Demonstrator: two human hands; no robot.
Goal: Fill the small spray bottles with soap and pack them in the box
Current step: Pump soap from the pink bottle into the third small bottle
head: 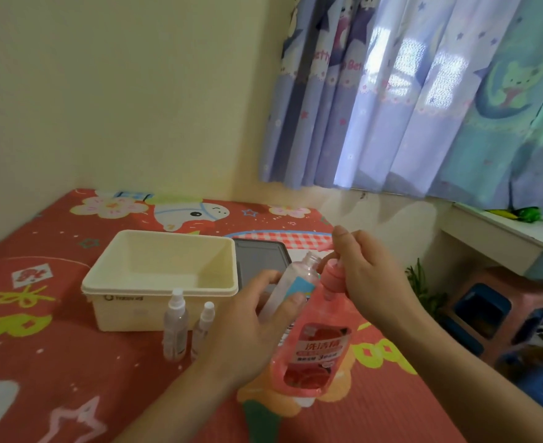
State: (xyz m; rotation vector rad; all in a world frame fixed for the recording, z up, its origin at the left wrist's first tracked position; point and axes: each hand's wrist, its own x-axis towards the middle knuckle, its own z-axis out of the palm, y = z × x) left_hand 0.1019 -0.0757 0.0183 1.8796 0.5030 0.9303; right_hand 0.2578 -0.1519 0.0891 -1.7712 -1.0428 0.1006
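Bed surface; left hand (247,318) grips uncapped spray bottle (291,282), neck tilted toward soap bottle (314,340); right hand (369,270) holds its pump.

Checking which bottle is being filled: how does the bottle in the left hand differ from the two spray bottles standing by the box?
The held bottle has no cap and an open neck; the two standing bottles wear white spray tops. It is tilted in the left hand; they stand upright on the mat. It looks wider. All are clear plastic.

box (126,302) logo unreadable, pump (333,272) nozzle behind right hand (369,266)
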